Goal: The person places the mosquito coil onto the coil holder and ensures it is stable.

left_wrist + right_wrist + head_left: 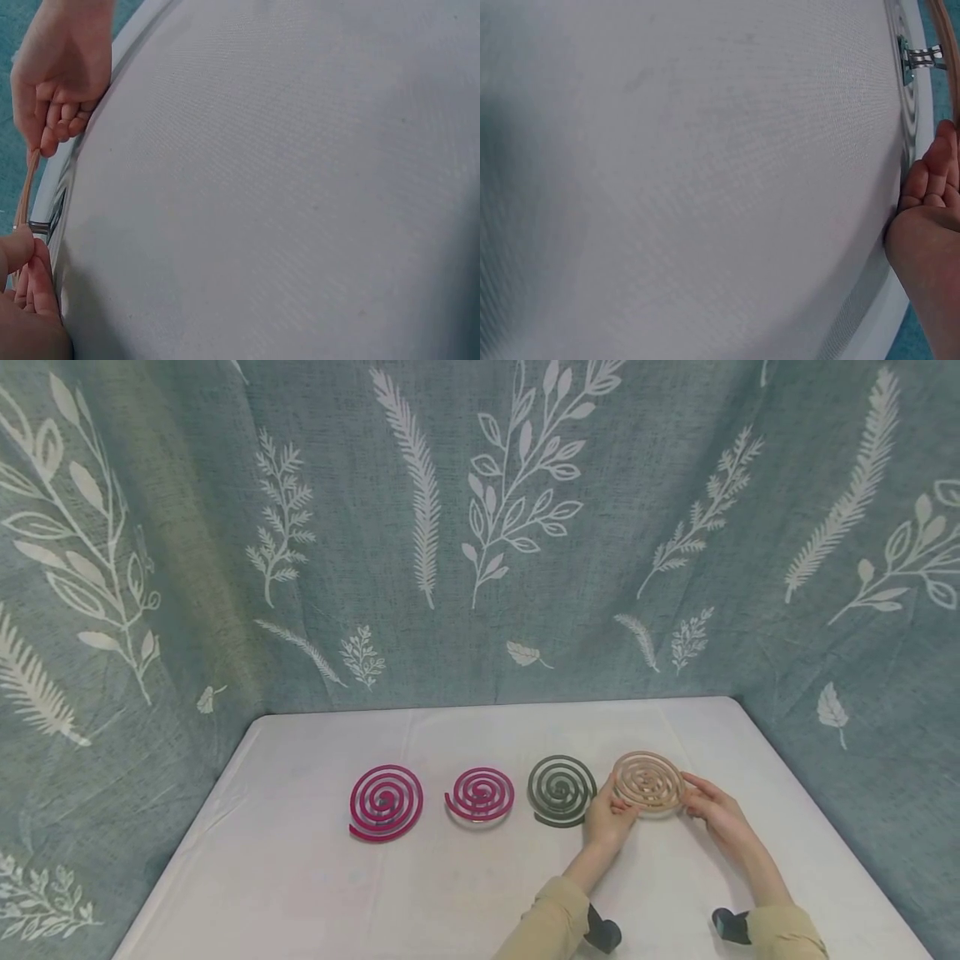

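Note:
A tan mosquito coil [648,782] is held level just above the table at the right. My left hand [609,818] pinches its left edge between thumb and fingers. On the opposite edge, my right hand [716,812] pinches it too. Seen edge-on in the left wrist view, the coil [27,187] has a small metal stand [41,226] under its middle; the right wrist view also shows this metal stand [924,56]. Close beside my left hand lies a dark green mosquito coil [561,788].
Two magenta mosquito coils, one at far left [385,802] and one nearer the middle [481,793], continue the row on the white table [315,877]. A blue-green curtain [450,635] with white leaf prints hangs behind and on both sides.

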Demonstrator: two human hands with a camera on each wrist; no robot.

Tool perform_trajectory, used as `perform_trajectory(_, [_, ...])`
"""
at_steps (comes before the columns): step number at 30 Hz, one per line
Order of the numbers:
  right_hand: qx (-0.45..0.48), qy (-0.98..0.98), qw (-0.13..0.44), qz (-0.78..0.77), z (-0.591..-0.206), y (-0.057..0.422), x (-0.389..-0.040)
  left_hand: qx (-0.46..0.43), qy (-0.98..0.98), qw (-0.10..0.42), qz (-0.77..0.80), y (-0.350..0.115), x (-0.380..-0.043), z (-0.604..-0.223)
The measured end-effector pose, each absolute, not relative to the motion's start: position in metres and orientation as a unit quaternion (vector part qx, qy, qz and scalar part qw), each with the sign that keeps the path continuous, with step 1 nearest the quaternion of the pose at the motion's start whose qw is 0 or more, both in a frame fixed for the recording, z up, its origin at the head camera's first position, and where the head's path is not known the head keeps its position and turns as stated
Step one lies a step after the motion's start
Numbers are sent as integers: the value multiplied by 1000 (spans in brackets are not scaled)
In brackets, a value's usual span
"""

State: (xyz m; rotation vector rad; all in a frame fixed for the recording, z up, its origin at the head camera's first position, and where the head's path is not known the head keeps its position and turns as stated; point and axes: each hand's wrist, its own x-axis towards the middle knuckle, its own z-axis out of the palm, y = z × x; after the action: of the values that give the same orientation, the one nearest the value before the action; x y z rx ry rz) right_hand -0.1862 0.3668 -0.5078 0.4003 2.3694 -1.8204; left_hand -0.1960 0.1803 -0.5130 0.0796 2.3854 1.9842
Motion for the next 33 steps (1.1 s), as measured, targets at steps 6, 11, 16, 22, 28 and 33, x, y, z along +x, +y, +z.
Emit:
perform_trajectory(6, [141, 780, 61, -607, -508, 366, -187, 32, 769, 20, 638, 179, -196, -512])
perform_trajectory(11, [142, 777, 62, -610, -507, 366, -186, 34, 769, 22, 638, 179, -196, -512])
perform_trajectory(16, [138, 776, 64, -612, -506, 366, -185, 34, 771, 22, 636, 179, -196, -513])
perform_trajectory(22, [139, 778, 64, -609, -506, 366, -185, 32, 773, 25, 634, 179, -196, -512])
perform_trajectory(28, [149, 783, 70, -600, -506, 367, -186, 27, 775, 25, 631, 179, -196, -512])
perform_trajectory(33, [151, 780, 73, -603, -505, 366, -186, 25, 771, 21, 636, 179, -195, -511])
